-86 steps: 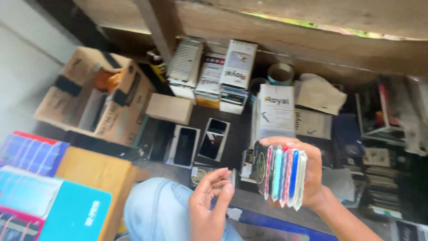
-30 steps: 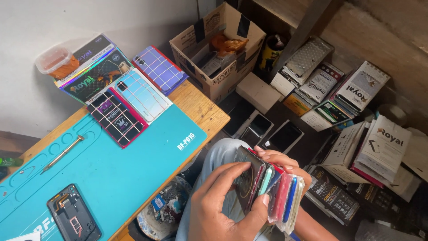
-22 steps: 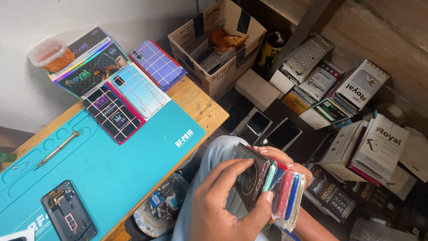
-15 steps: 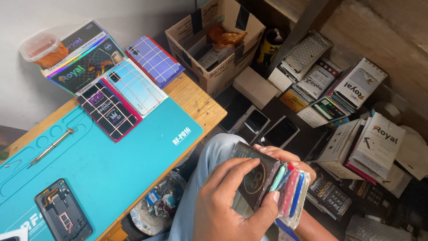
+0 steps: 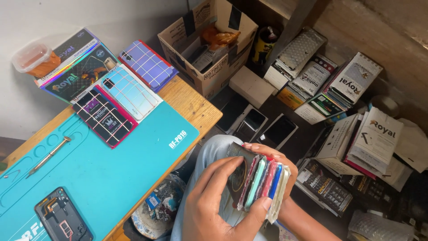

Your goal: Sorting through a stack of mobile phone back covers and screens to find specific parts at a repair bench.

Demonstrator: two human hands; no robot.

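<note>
Low in the frame, just right of centre, the left hand (image 5: 214,201) is gripping a stack of phone cases (image 5: 258,180) from the near side, thumb curling along its lower edge and fingers pressing flat on the dark front case. The right hand (image 5: 272,156) is coming in from below and behind, its fingers wrapping over the top of the same stack, so both hands are clamping it between them above a knee in light jeans (image 5: 214,151). The cases are standing on edge and fanning slightly, showing dark, teal, red, blue and white edges.

To the lower left, a teal work mat (image 5: 102,174) is covering the wooden table (image 5: 196,107), with an opened phone (image 5: 62,218) lying at its near edge and a screwdriver (image 5: 49,156) resting further up. Beyond that, flat patterned packets (image 5: 120,98) are lying fanned at the mat's far corner.

At the top centre, an open cardboard box (image 5: 209,40) is sitting on the floor, and white boxes (image 5: 365,134) are leaning at the right.
</note>
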